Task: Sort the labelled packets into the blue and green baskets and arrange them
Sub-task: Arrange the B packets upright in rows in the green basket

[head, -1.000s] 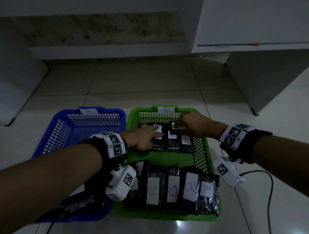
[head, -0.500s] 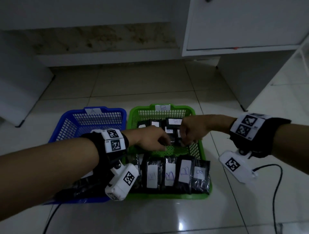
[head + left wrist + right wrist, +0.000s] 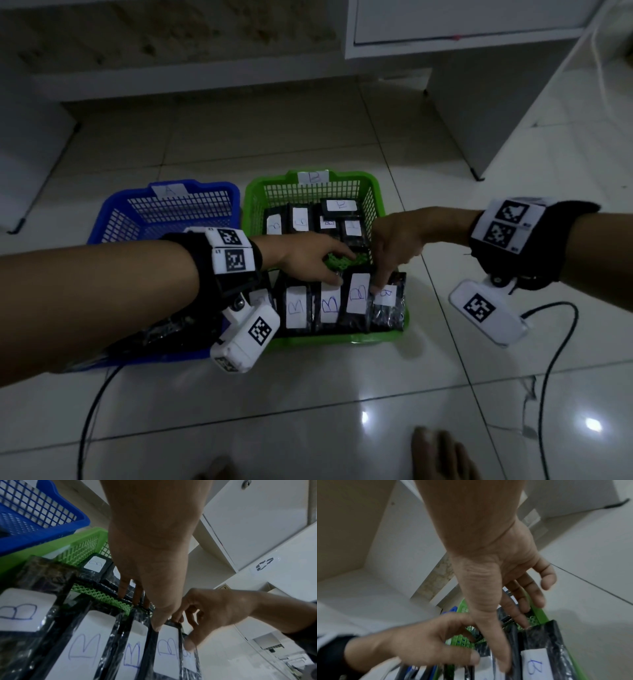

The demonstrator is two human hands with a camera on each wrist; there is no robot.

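probably light and slippery, the packets (image 3: 296, 308) suit a top-edge pinch; left grip (image 3: 305, 253) and right grip (image 3: 397, 236) press them, unclenched.

Dim room – glossy pale tile floor (image 3: 274, 428), white cabinets (image 3: 479, 20) behind.

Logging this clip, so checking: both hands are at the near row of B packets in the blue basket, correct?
No: the near row of B packets lies in the green basket, not the blue basket, as the head view shows. Left hand and right hand are both at that row.
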